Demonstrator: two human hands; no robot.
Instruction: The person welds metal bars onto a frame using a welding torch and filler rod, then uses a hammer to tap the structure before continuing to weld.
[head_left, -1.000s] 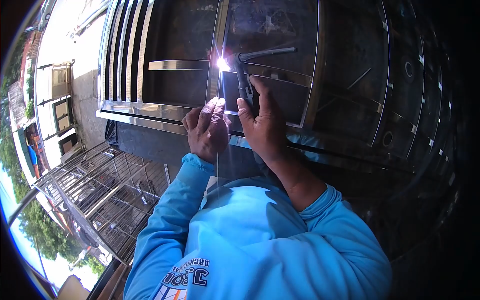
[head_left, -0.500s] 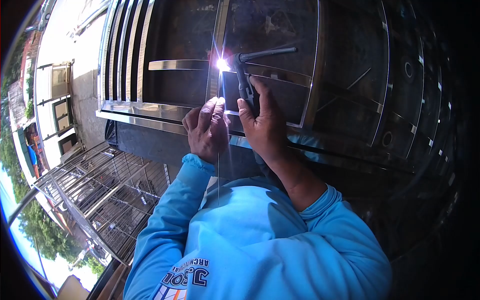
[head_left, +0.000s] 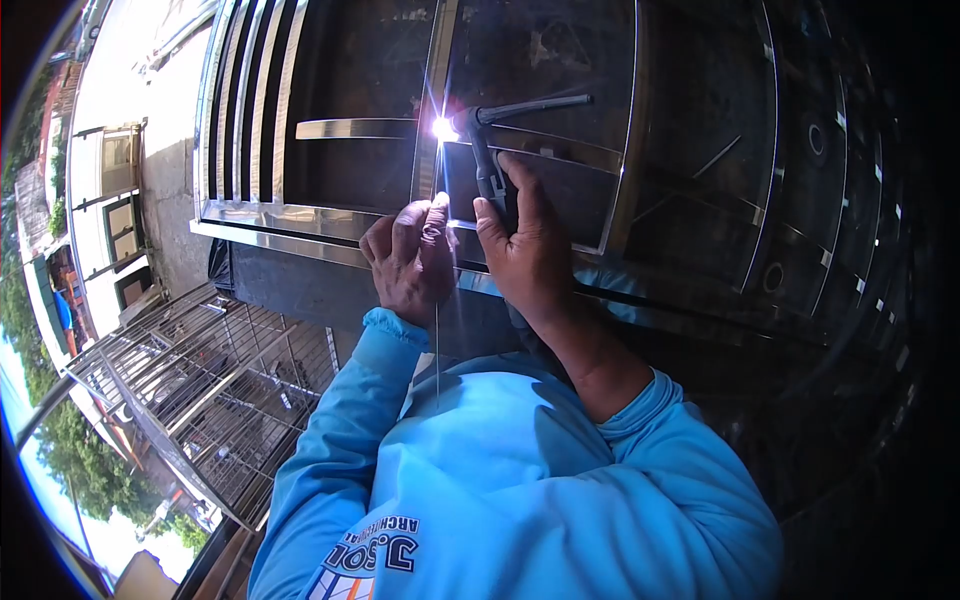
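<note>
I see the left hand [head_left: 408, 258] curled tighter now, pinching a thin rod [head_left: 437, 345] over the frame's [head_left: 290, 216] near edge, likely regripping, while the right hand [head_left: 532, 250] grips the torch [head_left: 485, 160], arc [head_left: 443, 129] still on the frame.

Shirt [head_left: 490, 430]: plain light blue, long-sleeved, softly creased
Left cuff [head_left: 395, 328]: gathered and frilly at the wrist
Right sleeve [head_left: 690, 470]: bunched up near the elbow
Chest lettering [head_left: 400, 555]: dark, pale-edged "J.SOL", smaller word alongside
Emblem [head_left: 340, 585]: striped, blue and orange
</note>
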